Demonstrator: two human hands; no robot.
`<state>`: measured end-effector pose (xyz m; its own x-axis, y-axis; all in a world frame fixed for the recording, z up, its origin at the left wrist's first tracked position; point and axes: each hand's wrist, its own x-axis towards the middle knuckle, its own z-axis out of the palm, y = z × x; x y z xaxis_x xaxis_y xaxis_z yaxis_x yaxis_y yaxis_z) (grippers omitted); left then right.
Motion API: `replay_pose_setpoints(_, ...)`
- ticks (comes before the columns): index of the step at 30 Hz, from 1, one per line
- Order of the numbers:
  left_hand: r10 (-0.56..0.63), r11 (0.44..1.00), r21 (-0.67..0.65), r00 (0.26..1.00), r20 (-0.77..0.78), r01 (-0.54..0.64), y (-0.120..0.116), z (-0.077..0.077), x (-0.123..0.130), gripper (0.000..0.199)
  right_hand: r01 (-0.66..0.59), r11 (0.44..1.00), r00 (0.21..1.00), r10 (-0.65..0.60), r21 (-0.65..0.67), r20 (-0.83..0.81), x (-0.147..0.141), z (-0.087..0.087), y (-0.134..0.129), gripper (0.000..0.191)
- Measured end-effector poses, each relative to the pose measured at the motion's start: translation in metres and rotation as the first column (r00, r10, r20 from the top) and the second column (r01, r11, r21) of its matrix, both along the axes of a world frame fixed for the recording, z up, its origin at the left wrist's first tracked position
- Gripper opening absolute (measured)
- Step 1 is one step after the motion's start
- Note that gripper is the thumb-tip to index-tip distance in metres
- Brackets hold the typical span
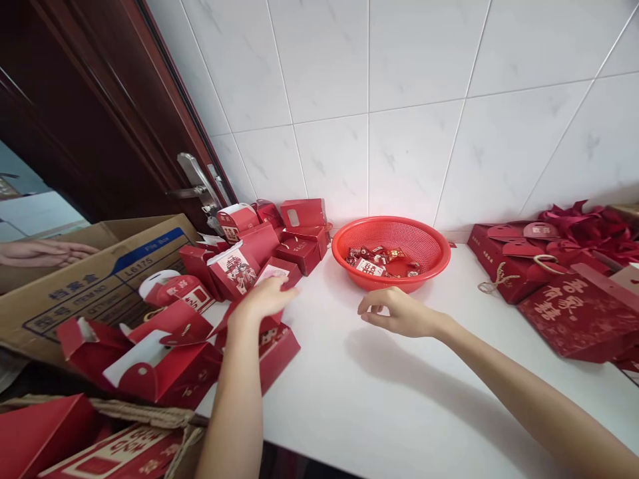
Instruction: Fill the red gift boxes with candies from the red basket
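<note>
My left hand (267, 297) reaches over the red gift boxes on the left, its fingers stretched out and nothing visible in them. Beneath it and my wrist lies an open red box (279, 359) with small patterned pieces inside, partly covered by my arm. Just in front of a red plastic basket (344, 266), my right hand (394, 313) hovers above the white table (339, 406). Its fingers are loosely bent, with a gap to the thumb and nothing between them. Several small red wrapped pieces (384, 256) and a pale one with red characters (369, 267) lie in the basket.
A cardboard carton (114, 273) stands at the left, with another person's hand (44, 254) over it. More red boxes (582, 306) and dark red ribbon-like material (589, 223) fill the right side. A tiled wall (399, 159) and a door handle (192, 179) are behind.
</note>
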<state>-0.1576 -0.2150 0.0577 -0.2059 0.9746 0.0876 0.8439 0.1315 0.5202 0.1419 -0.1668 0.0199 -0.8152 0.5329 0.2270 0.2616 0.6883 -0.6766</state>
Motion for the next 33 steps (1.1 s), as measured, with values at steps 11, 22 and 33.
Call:
replay_pose_setpoints(11, -0.799, 0.466, -0.299, 0.541, 0.262, 0.833, -0.034, -0.036, 0.125, 0.058, 0.299, 0.950, 0.954, -0.295, -0.087, 0.060, 0.005, -0.021, 0.012, 0.025)
replay_pose_setpoints(22, -0.682, 0.289, -0.061, 0.250, 0.687, 0.955, -0.014, -0.019, 0.111, 0.048, 0.357, 0.910, 0.934, -0.343, -0.209, 0.103, 0.004, -0.046, 0.015, 0.038)
replay_pose_setpoints(33, -0.560, 0.756, -0.112, 0.727, 0.398, 0.644, 0.041, -0.004, 0.061, 0.042, 0.261, 0.868, 0.855, -0.410, -0.422, -0.316, 0.002, -0.008, -0.010, 0.023)
